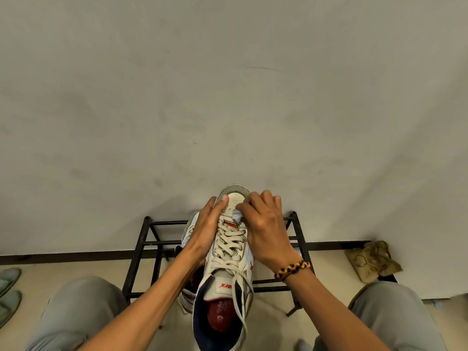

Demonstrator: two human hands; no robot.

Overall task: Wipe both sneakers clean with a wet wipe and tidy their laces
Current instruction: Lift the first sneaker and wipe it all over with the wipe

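Sneaker (229, 252) in my left hand (206, 230): smooth white leather-like upper, slight sheen, w/ flat woven cloth laces (228, 245), dull & greyish. Insole red, matt. Wet wipe (234, 214) in my right hand (263, 224) looks like soft, crumpled fabric, pale. Rack (149, 245): black metal tubing, matt paint. Wall (228, 97) matt, scuffed plaster. Bracelet (291, 269) braided thread. Trousers (76, 310) grey cloth.

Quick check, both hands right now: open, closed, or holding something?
Left hand: grips the white laced sneaker with red trim, thumb on its toe.
Right hand: pinches the crumpled pale wet wipe against the toe.
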